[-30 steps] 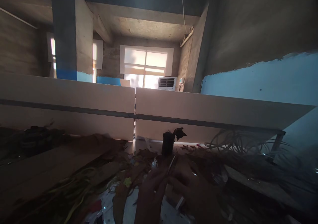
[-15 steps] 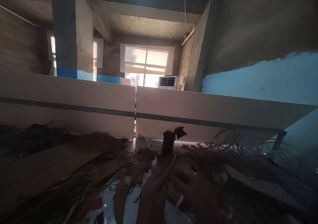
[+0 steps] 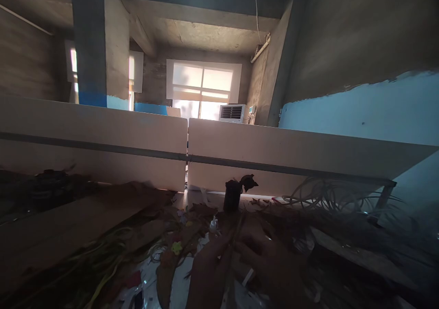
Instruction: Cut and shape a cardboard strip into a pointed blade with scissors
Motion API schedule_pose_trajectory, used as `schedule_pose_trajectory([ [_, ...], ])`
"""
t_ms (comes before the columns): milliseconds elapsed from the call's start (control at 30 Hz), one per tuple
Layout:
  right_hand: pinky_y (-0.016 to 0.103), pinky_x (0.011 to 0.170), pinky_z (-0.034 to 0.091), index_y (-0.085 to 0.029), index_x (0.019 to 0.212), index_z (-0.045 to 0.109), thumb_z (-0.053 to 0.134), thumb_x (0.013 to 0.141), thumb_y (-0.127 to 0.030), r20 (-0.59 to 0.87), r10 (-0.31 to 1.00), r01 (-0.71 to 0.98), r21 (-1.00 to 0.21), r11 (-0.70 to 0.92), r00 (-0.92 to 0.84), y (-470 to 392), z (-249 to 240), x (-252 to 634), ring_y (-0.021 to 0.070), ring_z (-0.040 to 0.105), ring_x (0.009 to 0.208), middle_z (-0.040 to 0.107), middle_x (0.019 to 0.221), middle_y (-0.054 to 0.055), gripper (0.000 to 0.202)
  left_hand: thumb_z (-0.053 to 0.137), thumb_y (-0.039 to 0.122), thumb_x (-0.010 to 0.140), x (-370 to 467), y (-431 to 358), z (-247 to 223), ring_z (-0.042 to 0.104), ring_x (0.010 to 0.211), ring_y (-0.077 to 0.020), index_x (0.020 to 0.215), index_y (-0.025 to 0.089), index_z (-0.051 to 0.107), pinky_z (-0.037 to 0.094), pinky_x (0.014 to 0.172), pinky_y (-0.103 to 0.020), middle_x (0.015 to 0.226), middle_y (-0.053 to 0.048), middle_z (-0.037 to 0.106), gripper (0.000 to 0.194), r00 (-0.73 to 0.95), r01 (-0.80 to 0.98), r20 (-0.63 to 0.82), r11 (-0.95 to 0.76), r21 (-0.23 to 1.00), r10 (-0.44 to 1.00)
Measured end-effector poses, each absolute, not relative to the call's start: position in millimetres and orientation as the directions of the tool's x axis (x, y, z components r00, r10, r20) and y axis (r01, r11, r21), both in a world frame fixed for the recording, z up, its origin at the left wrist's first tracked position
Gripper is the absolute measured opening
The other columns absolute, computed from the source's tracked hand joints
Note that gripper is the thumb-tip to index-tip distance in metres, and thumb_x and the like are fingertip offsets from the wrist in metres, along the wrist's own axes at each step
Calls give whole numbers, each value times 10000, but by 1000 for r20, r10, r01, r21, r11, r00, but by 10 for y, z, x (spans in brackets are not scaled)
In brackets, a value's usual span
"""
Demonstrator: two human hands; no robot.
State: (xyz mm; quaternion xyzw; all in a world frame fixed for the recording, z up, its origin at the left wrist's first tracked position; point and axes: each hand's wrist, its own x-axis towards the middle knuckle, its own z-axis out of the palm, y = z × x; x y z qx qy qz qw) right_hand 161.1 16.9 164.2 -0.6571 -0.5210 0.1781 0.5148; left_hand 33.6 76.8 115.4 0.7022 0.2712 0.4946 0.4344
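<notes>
My left hand (image 3: 211,261) reaches in from the bottom centre, its fingers closed around a long thin strip (image 3: 237,231) that points away from me; its kind is lost in the dark. Close against it on the right, my right hand (image 3: 265,249) has curled fingers bent toward the same strip. What its fingertips pinch, if anything, is too dark to make out. A small white squeeze bottle (image 3: 213,225) stands just beyond my left hand. To the left lies a yellow-green flower-shaped piece (image 3: 176,247). Behind both hands stands a dark cylinder (image 3: 232,196) with a dark cat-head shape beside it.
Coils of pale wire or tubing (image 3: 315,197) lie at the right. Long green and yellow strands (image 3: 106,263) lie at the left, near cardboard (image 3: 82,222). White upright panels (image 3: 274,144) close off the far side. A pale bar-like piece (image 3: 360,256) lies right of my hands.
The thin strip has tipped or turned between my hands, and its bright edge no longer shows. My hands have shifted only slightly. The bottle and flower piece stay put.
</notes>
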Motion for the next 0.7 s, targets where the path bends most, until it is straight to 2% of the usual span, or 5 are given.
schedule_pose_trajectory([
  [133, 270, 622, 508, -225, 715, 750, 645, 771, -407, 335, 862, 511, -853, 106, 380, 203, 1582, 1630, 244, 689, 740, 713, 724, 19, 217, 612, 289, 866, 320, 737, 1226, 694, 953, -261, 1073, 281, 768, 546, 790, -304, 1071, -44, 770, 259, 384, -108, 392, -381, 918, 836],
  [333, 264, 605, 491, -216, 689, 713, 631, 753, -400, 360, 842, 568, -819, 79, 402, 213, 1528, 1652, 235, 674, 717, 710, 717, 26, 212, 622, 252, 835, 290, 710, 1298, 704, 922, -266, 988, 239, 793, 544, 799, -312, 958, -47, 791, 230, 381, -132, 328, -300, 945, 864],
  [600, 236, 582, 455, -203, 659, 683, 537, 767, -387, 376, 842, 704, -711, -5, 387, 162, 1671, 1597, 211, 667, 716, 709, 810, 35, 258, 556, 273, 868, 255, 695, 1391, 680, 802, -233, 845, 193, 799, 475, 670, -258, 790, -22, 773, 257, 412, 46, 315, -365, 930, 855],
  [700, 236, 585, 450, -189, 626, 659, 539, 746, -372, 292, 873, 736, -669, -106, 392, 148, 1736, 1566, 225, 668, 732, 709, 790, 52, 250, 574, 295, 856, 233, 687, 1421, 688, 848, -242, 896, 209, 804, 479, 701, -259, 833, -14, 783, 249, 437, 50, 286, -341, 939, 853],
])
